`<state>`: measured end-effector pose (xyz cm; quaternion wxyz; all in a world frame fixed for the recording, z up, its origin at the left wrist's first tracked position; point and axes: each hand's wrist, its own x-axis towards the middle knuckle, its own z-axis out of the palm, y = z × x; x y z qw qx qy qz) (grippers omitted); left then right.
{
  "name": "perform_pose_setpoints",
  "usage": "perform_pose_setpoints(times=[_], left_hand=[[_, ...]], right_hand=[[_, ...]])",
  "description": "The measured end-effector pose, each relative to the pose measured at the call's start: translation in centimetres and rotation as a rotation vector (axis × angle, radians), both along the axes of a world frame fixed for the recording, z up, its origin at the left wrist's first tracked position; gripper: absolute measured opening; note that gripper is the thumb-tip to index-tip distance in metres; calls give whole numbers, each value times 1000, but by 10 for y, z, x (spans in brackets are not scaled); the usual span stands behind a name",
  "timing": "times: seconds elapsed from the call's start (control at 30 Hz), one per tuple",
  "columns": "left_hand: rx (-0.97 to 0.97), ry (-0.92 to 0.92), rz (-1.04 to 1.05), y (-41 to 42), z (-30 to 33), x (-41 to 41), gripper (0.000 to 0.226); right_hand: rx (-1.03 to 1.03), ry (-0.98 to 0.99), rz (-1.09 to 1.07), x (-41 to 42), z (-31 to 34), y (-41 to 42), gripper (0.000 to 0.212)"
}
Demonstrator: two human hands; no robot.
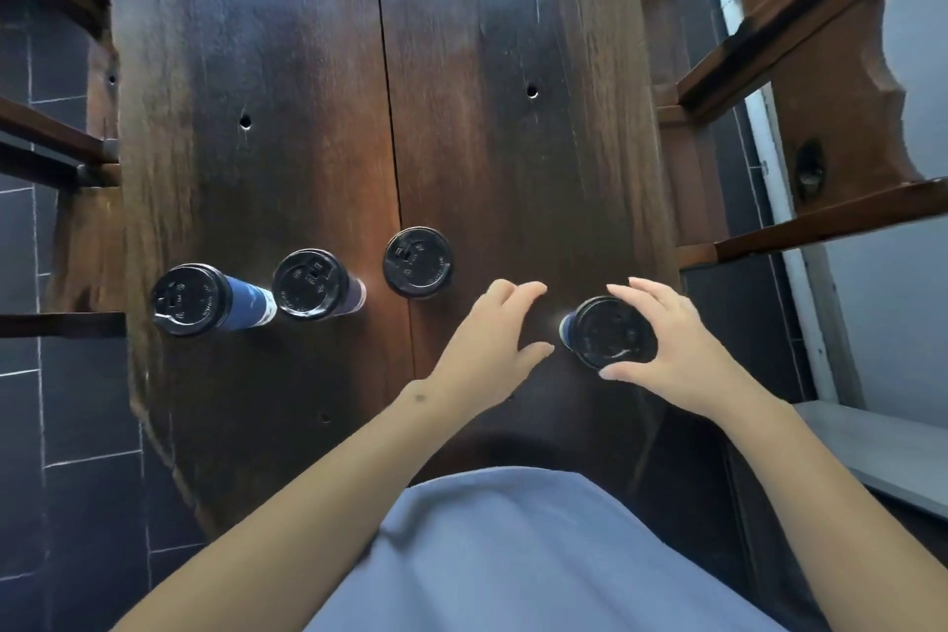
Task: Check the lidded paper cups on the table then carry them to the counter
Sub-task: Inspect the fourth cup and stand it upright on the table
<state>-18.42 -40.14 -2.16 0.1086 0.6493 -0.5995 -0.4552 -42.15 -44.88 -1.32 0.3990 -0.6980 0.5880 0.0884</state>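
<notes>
The right hand point(662, 354) is cupping its fingers point(633, 295) around the black-lidded blue paper cup point(613, 331) on the dark wooden counter point(308, 67), seemingly checking its lid; the left hand point(487, 339) is hovering beside it, released.

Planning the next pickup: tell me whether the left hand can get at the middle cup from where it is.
Probably yes. The left hand is open and empty, the middle cup stands just beyond its fingertips, and only bare table lies between them.
</notes>
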Motion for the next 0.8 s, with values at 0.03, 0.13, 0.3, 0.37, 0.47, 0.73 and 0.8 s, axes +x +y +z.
perform_pose_setpoints(times=[0.03, 0.13, 0.3, 0.37, 0.47, 0.73, 0.8], left_hand=[[44, 32, -42, -3, -7, -11, 71], [145, 116, -86, -14, -21, -35, 81], [208, 278, 129, -24, -38, -50, 84], [235, 356, 292, -32, -41, -46, 76], [248, 419, 423, -45, -45, -35, 66], [-50, 213, 486, -49, -42, -19, 70], [-90, 128, 491, -45, -45, -20, 77]], right_hand=[[76, -11, 4, -9, -2, 2, 101], [141, -107, -13, -22, -14, 4, 106], [139, -239, -114, -17, -28, -15, 93], [134, -274, -145, -11, -31, -29, 88], [138, -293, -119, 6, -35, -51, 81], [195, -401, -58, 47, -48, -89, 79], [233, -448, -114, 60, -50, -91, 64]])
